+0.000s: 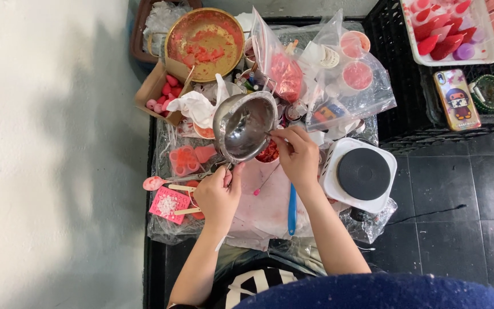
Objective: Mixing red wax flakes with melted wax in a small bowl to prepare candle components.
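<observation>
My left hand [218, 193] grips the handle of a small steel pot [243, 127], which is tilted on its side with its shiny inside facing me. My right hand [297, 153] is closed on a thin stick at the pot's rim, its tip reaching into the pot. Just under the rim sits a small container of red pieces [268, 153], partly hidden by my right hand. All of this is above a stained pinkish mat [258, 197] on a plastic-covered crate.
A white single-burner hotplate [361, 174] stands right of my hands. A brass bowl with red residue [204, 41] sits at the back, clear bags of supplies [321, 68] beside it. Pink silicone moulds [170, 204], a pink spoon [153, 183], a blue tool [291, 209] and a phone [456, 99] lie around.
</observation>
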